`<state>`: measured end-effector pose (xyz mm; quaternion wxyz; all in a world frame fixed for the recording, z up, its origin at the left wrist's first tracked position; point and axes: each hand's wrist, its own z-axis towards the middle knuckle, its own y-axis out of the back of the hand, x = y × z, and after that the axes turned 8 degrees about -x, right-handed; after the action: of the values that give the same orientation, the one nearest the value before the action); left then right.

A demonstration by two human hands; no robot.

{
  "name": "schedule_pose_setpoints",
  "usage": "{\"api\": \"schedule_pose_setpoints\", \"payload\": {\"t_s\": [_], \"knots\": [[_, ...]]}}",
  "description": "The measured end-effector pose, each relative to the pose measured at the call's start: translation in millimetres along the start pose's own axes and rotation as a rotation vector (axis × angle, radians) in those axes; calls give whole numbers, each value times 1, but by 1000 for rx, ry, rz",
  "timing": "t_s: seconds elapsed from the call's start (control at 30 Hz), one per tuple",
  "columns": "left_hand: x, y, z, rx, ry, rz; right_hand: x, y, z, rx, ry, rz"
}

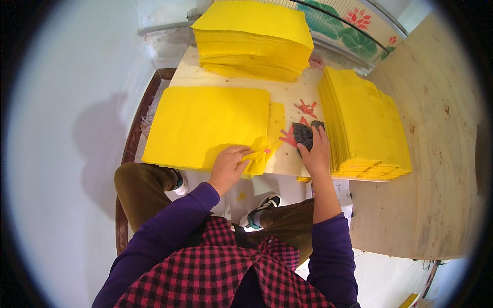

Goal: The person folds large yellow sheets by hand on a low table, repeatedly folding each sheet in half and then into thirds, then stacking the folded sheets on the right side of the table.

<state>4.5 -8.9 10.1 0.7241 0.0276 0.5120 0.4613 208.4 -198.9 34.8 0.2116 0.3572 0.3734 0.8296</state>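
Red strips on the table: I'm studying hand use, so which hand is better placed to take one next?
Probably the right hand: it is at the dark object, close beside the red strips. The left hand is farther off, at a corner of the left yellow stack.

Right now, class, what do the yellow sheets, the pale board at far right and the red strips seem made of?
Yellow sheets: probably felt-like cloth, matte; soft edges and folds suggest it.
Pale board: likely wood or plywood, fairly matte, showing dark knots.
Red strips: thin, flat, perhaps fabric or plastic; too small to settle finish.
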Motion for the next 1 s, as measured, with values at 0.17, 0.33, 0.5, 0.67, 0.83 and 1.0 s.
{"api": "schedule_pose_setpoints", "payload": {"t_s": [0.17, 0.33, 0.5, 0.67, 0.83, 1.0], "knots": [[0, 0, -1, 3, -6, 27, -39, -20, -17, 108, -135, 133], [3, -1, -2, -30, -26, -4, -45, -28, -18, 58, -111, 137], [4, -2, -2, -31, 8, -21, -36, -9, -17, 48, -121, 179], [-2, -1, -2, -50, 2, -23, -35, -4, -25, -9, -69, 132], [-4, 3, -1, -48, 9, -26, -45, -17, -26, -29, 4, 88], [-2, 1, -1, -58, -34, -10, -47, -23, -17, -204, -19, 117]]}}
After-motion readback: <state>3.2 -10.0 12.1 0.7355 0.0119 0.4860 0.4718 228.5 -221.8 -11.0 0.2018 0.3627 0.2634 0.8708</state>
